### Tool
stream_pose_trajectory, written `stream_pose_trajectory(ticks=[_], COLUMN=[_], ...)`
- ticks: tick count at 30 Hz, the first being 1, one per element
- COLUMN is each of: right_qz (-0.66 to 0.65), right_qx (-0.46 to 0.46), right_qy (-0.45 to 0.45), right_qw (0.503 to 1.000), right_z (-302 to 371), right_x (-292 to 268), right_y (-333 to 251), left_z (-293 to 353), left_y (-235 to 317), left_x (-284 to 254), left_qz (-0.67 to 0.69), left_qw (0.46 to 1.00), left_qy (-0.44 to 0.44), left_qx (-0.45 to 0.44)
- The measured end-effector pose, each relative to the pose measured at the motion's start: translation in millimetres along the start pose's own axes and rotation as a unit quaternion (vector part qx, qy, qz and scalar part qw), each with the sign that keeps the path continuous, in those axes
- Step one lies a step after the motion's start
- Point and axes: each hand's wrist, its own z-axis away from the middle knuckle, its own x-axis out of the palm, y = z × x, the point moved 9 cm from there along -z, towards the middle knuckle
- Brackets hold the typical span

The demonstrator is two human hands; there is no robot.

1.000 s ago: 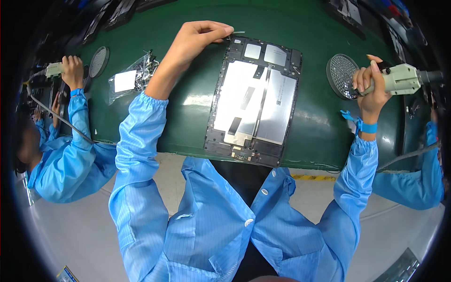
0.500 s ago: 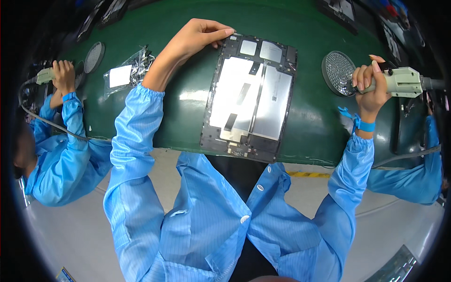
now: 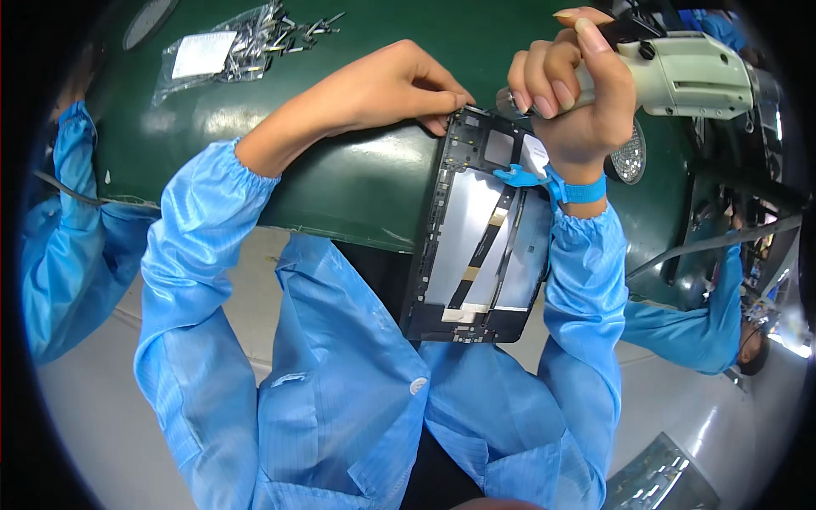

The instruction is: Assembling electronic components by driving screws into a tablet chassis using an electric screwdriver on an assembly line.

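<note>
An opened tablet chassis (image 3: 432,255), black-framed with bright metal plates and a dark ribbon cable (image 3: 482,255), tilts over the table's front edge. Thumb and fingers of my left hand (image 3: 395,89) pinch its upper left corner; any small part between them is hidden. My right hand (image 3: 586,89) wraps round the nose end of a pale green electric screwdriver (image 3: 693,75) with a black lever. The tool's metal nose points left, close to the chassis's upper edge; its bit is hard to make out. My blue wrist strap (image 3: 582,189) overlaps the chassis's right side.
A clear bag (image 3: 204,59) with a white label lies at the back left, small dark and silver parts spilling from it. A pitted round dish (image 3: 629,157) sits behind my right wrist. Co-workers' blue sleeves (image 3: 72,178) show on both sides. A grey cable (image 3: 722,240) runs at right.
The screwdriver has come left from beside the round dish to the chassis's top edge. The chassis has shifted right and nearer to me, with my left hand still at its corner.
</note>
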Motion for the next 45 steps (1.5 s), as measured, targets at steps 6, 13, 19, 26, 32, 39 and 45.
stream_pose_trajectory(ticks=[6, 13, 19, 26, 32, 39, 45], right_qz=[-0.026, -0.042, -0.057, -0.035, -0.047, -0.023, -0.01], right_qx=[0.005, -0.002, -0.01, -0.014, -0.008, 0.033, 0.113], right_qy=[0.02, -0.012, -0.024, -0.024, -0.036, -0.071, -0.003], right_qw=[0.999, 0.999, 0.998, 0.999, 0.998, 0.997, 0.993], right_z=[3.7, 5.0, 4.6, 4.9, 4.4, -3.2, -0.1], right_x=[6.1, 13.2, 9.9, 7.4, 16.4, 37.6, 36.7], right_y=[14.6, 23.2, 26.1, 25.6, 24.0, 25.9, 34.6], left_z=[-2.8, 1.8, 3.2, 1.8, 4.3, 3.8, 5.8], left_y=[-9.5, -3.2, 1.0, 4.8, 4.4, 5.9, 3.8], left_x=[-2.6, -0.8, -2.0, -1.5, -2.3, -3.9, -3.0], left_qz=[0.042, 0.099, 0.084, 0.067, 0.05, 0.031, 0.037], left_qw=[0.999, 0.994, 0.995, 0.997, 0.997, 0.998, 0.998], left_qy=[0.007, -0.039, -0.045, -0.05, -0.059, -0.047, -0.039], left_qx=[0.011, -0.036, -0.024, -0.002, 0.009, 0.002, -0.031])
